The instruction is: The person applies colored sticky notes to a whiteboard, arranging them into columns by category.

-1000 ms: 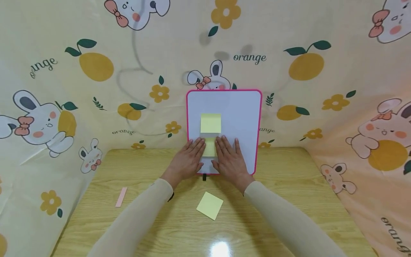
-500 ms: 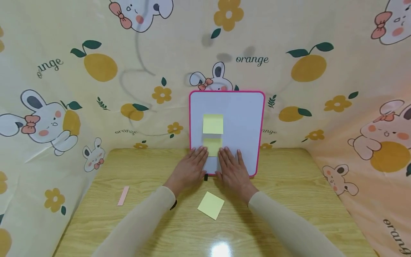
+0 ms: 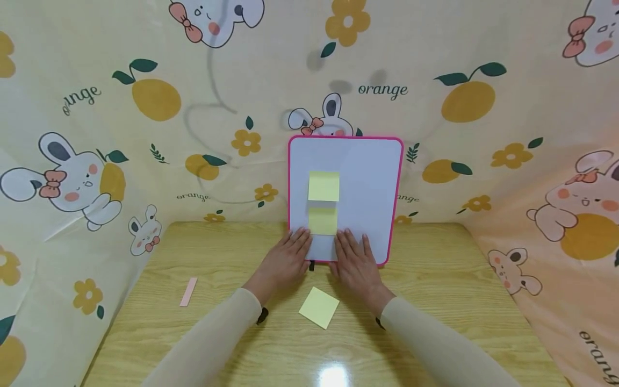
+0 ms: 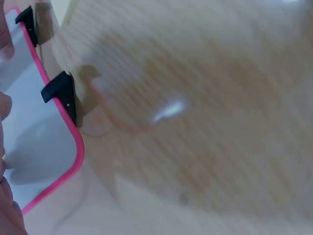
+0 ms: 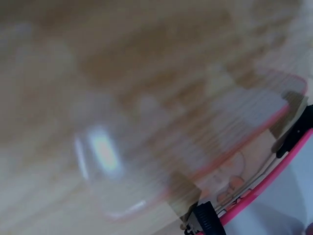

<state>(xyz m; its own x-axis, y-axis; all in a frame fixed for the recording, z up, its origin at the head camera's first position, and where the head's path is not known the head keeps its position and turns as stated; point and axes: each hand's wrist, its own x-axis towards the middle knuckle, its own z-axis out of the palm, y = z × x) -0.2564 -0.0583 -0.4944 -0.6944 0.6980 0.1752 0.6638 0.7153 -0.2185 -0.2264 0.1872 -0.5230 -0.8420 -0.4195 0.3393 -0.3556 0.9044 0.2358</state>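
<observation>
A whiteboard (image 3: 369, 177) with a pink rim stands upright at the back of the table. One pale yellow sticky note (image 3: 324, 186) is on its face, and a second sticky note (image 3: 323, 221) is directly below. My left hand (image 3: 284, 260) rests on the board's lower left part, fingers straight, fingertips by the lower note's bottom left corner. On the other side my right hand (image 3: 359, 269) lies flat with straight fingers, near the note's bottom right corner. Only a bit of the left hand (image 4: 9, 208) shows at the edge of the left wrist view.
A loose yellow sticky note (image 3: 319, 307) lies on the wooden table (image 3: 232, 242) between the forearms. Farther left is a pink paper strip (image 3: 188, 292). Black clips (image 4: 61, 93) sit on the board's rim. A patterned cloth (image 3: 271, 64) hangs behind and along both sides.
Both hands have slid down the board, from beside the lower note to its bottom corners, uncovering its sides. The notes have stayed in place on the board. The head view has shifted slightly.
</observation>
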